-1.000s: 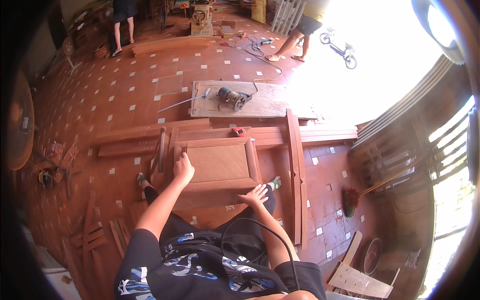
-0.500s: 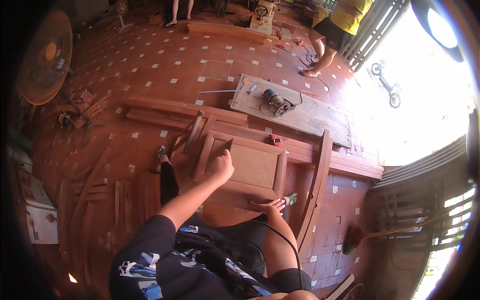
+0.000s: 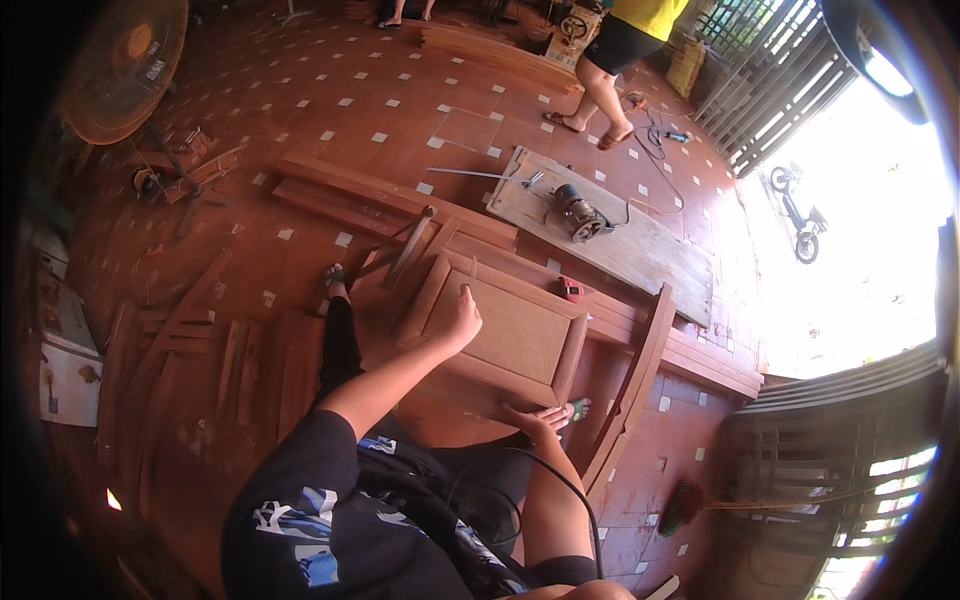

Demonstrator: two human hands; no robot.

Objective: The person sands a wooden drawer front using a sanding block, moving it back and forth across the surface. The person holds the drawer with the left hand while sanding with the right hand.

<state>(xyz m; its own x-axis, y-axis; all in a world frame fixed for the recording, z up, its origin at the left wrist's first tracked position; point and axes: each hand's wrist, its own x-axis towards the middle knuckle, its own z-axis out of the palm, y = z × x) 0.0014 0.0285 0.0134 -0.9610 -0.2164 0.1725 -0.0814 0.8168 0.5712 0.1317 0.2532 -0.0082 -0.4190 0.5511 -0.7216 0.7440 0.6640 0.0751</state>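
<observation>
One curled grip [image 3: 460, 322] around thin piece [image 3: 473, 271]

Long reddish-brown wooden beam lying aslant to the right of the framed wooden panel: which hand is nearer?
Right. The right hand is at the near edge of the panel, left of the beam and apart from it; the left hand is farther off, over the panel's left part.

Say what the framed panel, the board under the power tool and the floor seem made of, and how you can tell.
Framed panel: likely wood, seemingly matt; reddish-brown frame with angled corner joints, lighter middle.
Board: probably rough, unfinished wood; greyish, patchy surface.
Floor: probably clay or ceramic tile; reddish, with small pale inserts. Finish unclear.
</observation>
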